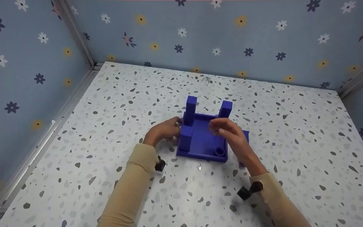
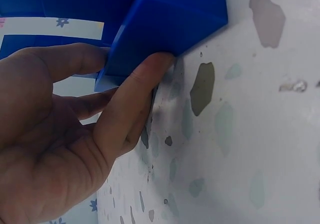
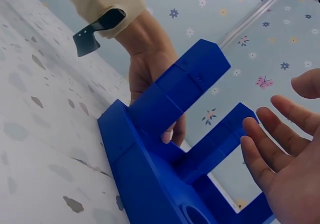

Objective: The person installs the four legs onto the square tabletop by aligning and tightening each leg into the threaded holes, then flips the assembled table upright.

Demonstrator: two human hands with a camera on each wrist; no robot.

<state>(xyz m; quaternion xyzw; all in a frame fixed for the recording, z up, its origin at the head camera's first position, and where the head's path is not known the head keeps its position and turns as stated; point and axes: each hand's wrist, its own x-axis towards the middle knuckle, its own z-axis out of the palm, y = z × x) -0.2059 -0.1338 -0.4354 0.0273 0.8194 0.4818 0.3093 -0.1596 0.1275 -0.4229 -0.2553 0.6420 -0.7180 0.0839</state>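
A blue, square, shallow frame (image 1: 204,135) lies on the speckled table, with three square posts standing up from its corners; one is the near-left post (image 1: 186,138). A round ring socket (image 1: 220,152) occupies the near-right corner. My left hand (image 1: 166,129) grips the frame's left side, its thumb and fingers around the blue edge in the left wrist view. Over the frame's right side is my right hand (image 1: 234,137), fingers loosely bent and holding nothing. Another blue piece (image 1: 246,136) lies right of the frame, mostly hidden behind the right hand.
The white speckled table (image 1: 295,142) extends around the frame on every side. Blue flower-patterned walls (image 1: 200,34) close in its back and sides, with a metal rail (image 1: 47,126) along the left edge. A black wrist mount (image 1: 247,190) sits on the right sleeve.
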